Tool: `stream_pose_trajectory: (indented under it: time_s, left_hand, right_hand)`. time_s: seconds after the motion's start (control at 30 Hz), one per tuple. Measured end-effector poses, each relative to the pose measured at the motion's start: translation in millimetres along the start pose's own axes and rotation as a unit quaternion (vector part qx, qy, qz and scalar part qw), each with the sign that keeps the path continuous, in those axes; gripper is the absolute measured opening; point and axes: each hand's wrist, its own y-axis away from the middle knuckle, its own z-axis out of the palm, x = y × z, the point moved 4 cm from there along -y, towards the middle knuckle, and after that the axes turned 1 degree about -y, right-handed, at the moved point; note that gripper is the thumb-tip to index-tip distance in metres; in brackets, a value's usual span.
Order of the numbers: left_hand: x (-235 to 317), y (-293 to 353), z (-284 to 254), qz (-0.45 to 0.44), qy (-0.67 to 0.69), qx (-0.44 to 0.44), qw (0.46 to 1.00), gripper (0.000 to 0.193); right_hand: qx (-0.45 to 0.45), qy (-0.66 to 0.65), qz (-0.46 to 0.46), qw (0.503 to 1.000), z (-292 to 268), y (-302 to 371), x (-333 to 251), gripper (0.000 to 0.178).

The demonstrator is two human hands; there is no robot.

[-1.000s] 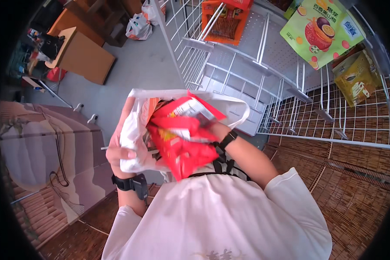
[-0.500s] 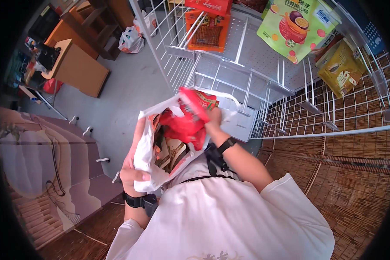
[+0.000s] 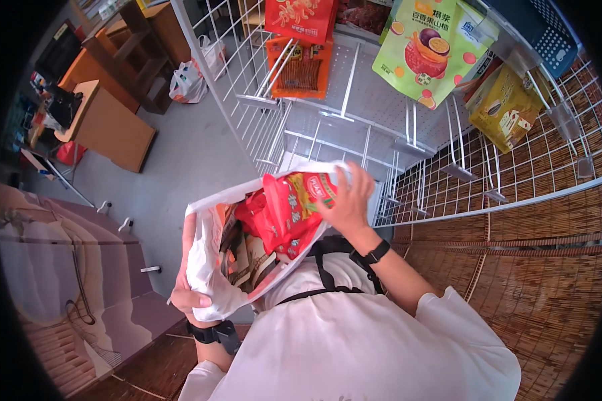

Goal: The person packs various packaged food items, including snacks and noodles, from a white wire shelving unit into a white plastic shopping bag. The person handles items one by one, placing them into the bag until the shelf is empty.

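A white plastic bag (image 3: 206, 294) hangs open-mouthed in front of my body. My left hand (image 3: 192, 299) is closed on its near left edge, thumb on the outside. Inside, a bright red snack packet (image 3: 279, 214) lies on top. Beside it, toward the right rim, is a red and yellow packet (image 3: 306, 190). Brown and cream packages (image 3: 256, 260) show deeper in the bag, partly covered. At the right rim, my right hand (image 3: 351, 198) has its fingers apart over the edge, thumb toward the packets. It appears to hold nothing.
Ahead stands a white wire display rack (image 3: 354, 123) with hooks. On it hang an orange packet (image 3: 299, 70), a green pouch (image 3: 428, 57) and a yellow pouch (image 3: 505, 110). A wooden desk (image 3: 117, 130) and white bags (image 3: 188, 83) are to the left; woven bamboo matting (image 3: 515, 287) is at right.
The red packet, blurred and raised at my right hand before, now lies in the bag. My right hand has opened and shifted to the rim. The view has turned slightly.
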Motion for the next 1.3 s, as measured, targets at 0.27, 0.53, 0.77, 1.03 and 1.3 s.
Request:
stream_pose_trajectory:
  time_s: [0.27,0.53,0.77,1.03,1.3]
  left_hand:
    - [1.4,-15.0,-17.2,-0.04,-0.024,-0.006,0.999,0.128]
    - [47.7,-55.9,-54.3,-0.12,-0.183,-0.112,0.969,0.107]
    - [78.9,-110.5,-133.6,-0.179,-0.532,-0.024,0.828,0.079]
    - [35.1,-159.7,-222.7,-0.195,-0.711,0.023,0.676,0.027]
    - [-14.0,-179.0,-234.6,-0.172,-0.821,-0.041,0.543,0.028]
  right_hand:
    - [-0.122,-0.606,0.461,0.637,23.8,19.6,82.6,0.018]
    - [-0.24,-0.628,0.307,0.674,-56.1,-40.7,-49.3,0.023]
    - [-0.144,-0.672,0.319,0.653,-68.8,-35.5,-90.0,0.011]
    - [0.007,-0.711,0.356,0.607,-90.1,-0.8,-96.6,0.012]
    - [0.04,-0.69,0.352,0.631,-124.6,-4.2,-91.3,0.015]
